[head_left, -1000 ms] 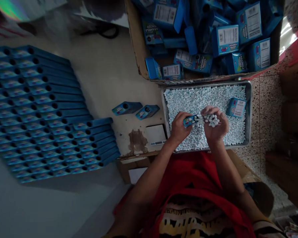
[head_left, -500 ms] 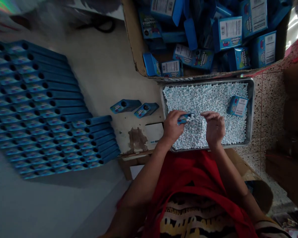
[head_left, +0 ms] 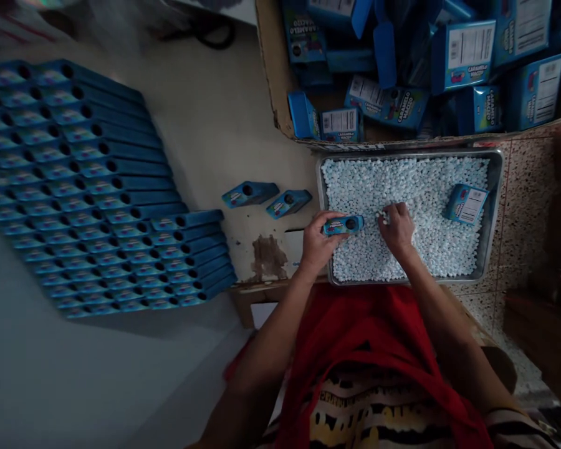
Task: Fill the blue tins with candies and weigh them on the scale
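Note:
My left hand [head_left: 318, 244] is closed around a small blue candy box [head_left: 340, 225], held over the left part of the metal tray [head_left: 494, 212]. The box's round dark hole faces up. Small white and pale blue candies [head_left: 430, 249] fill the tray. Over the middle of them, my right hand [head_left: 397, 229] has its fingers curled, with a few white candies showing at the fingertips. Another blue box [head_left: 466, 204] lies on the candies at the tray's right side. Two blue boxes, one [head_left: 250, 194] left of the other [head_left: 288, 203], stand on the table.
Rows of blue boxes [head_left: 121, 181] with holes are stacked at the left. A cardboard carton [head_left: 272, 75] full of jumbled blue boxes stands behind the tray. Black scissors-like handles [head_left: 217, 38] lie at the back of the table. Speckled floor [head_left: 509, 187] shows at the right.
My right hand has gone from spread fingers to curled ones on the candies. White candies at the held box's hole no longer show there. The whole view has shifted slightly.

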Available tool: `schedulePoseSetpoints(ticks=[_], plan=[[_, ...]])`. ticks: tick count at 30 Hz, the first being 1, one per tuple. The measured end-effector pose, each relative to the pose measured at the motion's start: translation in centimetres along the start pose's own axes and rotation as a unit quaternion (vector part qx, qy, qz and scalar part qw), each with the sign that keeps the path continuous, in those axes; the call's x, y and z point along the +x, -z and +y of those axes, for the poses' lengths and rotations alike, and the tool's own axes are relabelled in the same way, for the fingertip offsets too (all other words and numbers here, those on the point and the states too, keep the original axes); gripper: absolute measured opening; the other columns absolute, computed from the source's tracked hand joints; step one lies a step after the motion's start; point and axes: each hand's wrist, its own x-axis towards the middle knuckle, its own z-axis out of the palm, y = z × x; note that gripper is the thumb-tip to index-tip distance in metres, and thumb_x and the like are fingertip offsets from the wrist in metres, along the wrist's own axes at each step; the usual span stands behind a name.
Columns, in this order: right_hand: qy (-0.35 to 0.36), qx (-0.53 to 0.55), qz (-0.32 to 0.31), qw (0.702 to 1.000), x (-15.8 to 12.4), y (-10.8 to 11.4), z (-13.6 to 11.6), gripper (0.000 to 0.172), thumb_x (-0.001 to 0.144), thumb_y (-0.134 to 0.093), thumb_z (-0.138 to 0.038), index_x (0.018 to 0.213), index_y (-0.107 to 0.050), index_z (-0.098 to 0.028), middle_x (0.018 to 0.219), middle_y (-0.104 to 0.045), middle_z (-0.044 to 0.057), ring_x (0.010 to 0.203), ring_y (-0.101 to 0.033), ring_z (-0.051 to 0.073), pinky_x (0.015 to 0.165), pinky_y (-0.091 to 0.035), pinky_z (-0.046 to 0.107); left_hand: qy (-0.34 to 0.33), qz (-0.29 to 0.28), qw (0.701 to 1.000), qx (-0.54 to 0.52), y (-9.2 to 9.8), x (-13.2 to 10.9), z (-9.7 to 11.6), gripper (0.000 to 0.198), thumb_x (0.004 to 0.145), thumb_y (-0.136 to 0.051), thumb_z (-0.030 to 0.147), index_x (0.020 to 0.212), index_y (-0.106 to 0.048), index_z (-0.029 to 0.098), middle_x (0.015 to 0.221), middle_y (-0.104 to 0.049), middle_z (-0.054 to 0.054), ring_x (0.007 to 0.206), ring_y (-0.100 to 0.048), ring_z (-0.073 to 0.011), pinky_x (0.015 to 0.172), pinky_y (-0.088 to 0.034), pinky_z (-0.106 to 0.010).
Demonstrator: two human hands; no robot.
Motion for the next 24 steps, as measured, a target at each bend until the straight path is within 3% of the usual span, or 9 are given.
schedulePoseSetpoints(ticks=[2, 4, 7, 9, 11, 16, 18, 21, 24], plan=[[-0.083, 0.141, -0.008, 0.987, -0.4, 0.4, -1.1, 0.026, 0.078, -0.086, -0.044, 0.086, -0.07, -0.025, 0.082, -0.067, 0.001, 0.083, -0.062, 0.019, 0.077, -0.056, 0.032, 0.005, 0.0, 1.0, -0.003, 0.7, 0.0, -0.2, 0.035, 0.076, -0.089, 0.025, 0.108, -0.077, 0.023, 0.111, -0.077, -0.004, 0.105, -0.073, -0.0226, 0.097, -0.059, -0.036], [-0.165, 0.312, -0.038, 0.935, -0.9, 1.4, -2.7, 0.028, 0.08, -0.084, -0.046, 0.088, -0.069, -0.024, 0.074, -0.063, -0.003, 0.068, -0.058, 0.014, 0.058, -0.049, 0.024, 0.0, -0.002, 1.0, 0.001, 1.0, -0.1, -0.1, 0.036, 0.075, -0.09, 0.027, 0.109, -0.078, 0.023, 0.11, -0.076, -0.004, 0.103, -0.073, -0.0223, 0.095, -0.059, -0.035], [-0.213, 0.506, -0.078, 0.832, -1.9, 2.7, -6.0, 0.025, 0.082, -0.082, -0.042, 0.093, -0.068, -0.024, 0.085, -0.069, -0.001, 0.078, -0.067, 0.014, 0.06, -0.054, 0.023, -0.023, -0.009, 1.0, 0.014, 0.8, -0.3, 0.7, 0.036, 0.075, -0.092, 0.029, 0.108, -0.079, 0.023, 0.106, -0.075, -0.005, 0.101, -0.073, -0.0225, 0.091, -0.059, -0.034], [-0.198, 0.562, -0.094, 0.798, -2.8, 2.7, -8.4, 0.024, 0.084, -0.081, -0.044, 0.091, -0.067, -0.025, 0.089, -0.07, 0.0, 0.085, -0.07, 0.016, 0.069, -0.059, 0.027, -0.042, -0.019, 0.999, 0.027, 0.4, -0.5, 1.3, 0.034, 0.077, -0.092, 0.031, 0.107, -0.079, 0.022, 0.105, -0.075, -0.005, 0.101, -0.073, -0.0233, 0.091, -0.059, -0.035], [-0.157, 0.572, -0.111, 0.797, -3.6, 2.1, -10.4, 0.028, 0.085, -0.082, -0.049, 0.087, -0.065, -0.026, 0.085, -0.067, 0.0, 0.081, -0.067, 0.016, 0.073, -0.059, 0.03, -0.059, -0.028, 0.997, 0.036, -0.1, -0.8, 1.9, 0.033, 0.079, -0.092, 0.034, 0.108, -0.079, 0.022, 0.105, -0.075, -0.006, 0.1, -0.073, -0.0239, 0.091, -0.059, -0.035], [-0.065, 0.508, -0.061, 0.857, -4.7, -0.5, -12.5, 0.042, 0.079, -0.087, -0.058, 0.077, -0.058, -0.028, 0.071, -0.055, -0.003, 0.071, -0.055, 0.016, 0.076, -0.054, 0.032, -0.076, -0.018, 0.994, 0.078, -0.7, -1.2, 2.7, 0.035, 0.079, -0.092, 0.032, 0.11, -0.077, 0.023, 0.104, -0.075, -0.006, 0.101, -0.072, -0.0252, 0.09, -0.059, -0.036], [-0.059, 0.505, -0.04, 0.86, -4.4, -1.2, -11.9, 0.046, 0.083, -0.084, -0.06, 0.072, -0.053, -0.027, 0.065, -0.046, -0.004, 0.064, -0.049, 0.015, 0.072, -0.052, 0.032, -0.075, -0.014, 0.991, 0.106, -0.8, -1.1, 2.8, 0.037, 0.077, -0.092, 0.026, 0.11, -0.077, 0.023, 0.104, -0.074, -0.005, 0.102, -0.072, -0.0258, 0.092, -0.058, -0.037], [-0.102, 0.548, -0.011, 0.83, -3.2, -1.0, -9.8, 0.052, 0.092, -0.074, -0.062, 0.069, -0.045, -0.027, 0.058, -0.03, -0.008, 0.054, -0.038, 0.014, 0.067, -0.05, 0.032, -0.081, -0.015, 0.989, 0.126, -0.7, -1.0, 2.7, 0.038, 0.073, -0.092, 0.018, 0.108, -0.076, 0.023, 0.105, -0.074, -0.006, 0.103, -0.071, -0.0266, 0.094, -0.057, -0.038], [-0.156, 0.522, 0.025, 0.838, -2.2, 0.9, -7.0, 0.046, 0.092, -0.073, -0.066, 0.076, -0.056, -0.027, 0.058, -0.041, -0.009, 0.054, -0.043, 0.013, 0.067, -0.051, 0.03, -0.077, -0.018, 0.994, 0.079, -0.4, -0.6, 2.3, 0.034, 0.077, -0.085, 0.013, 0.107, -0.074, 0.023, 0.108, -0.075, -0.006, 0.107, -0.072, -0.0253, 0.098, -0.058, -0.039]])
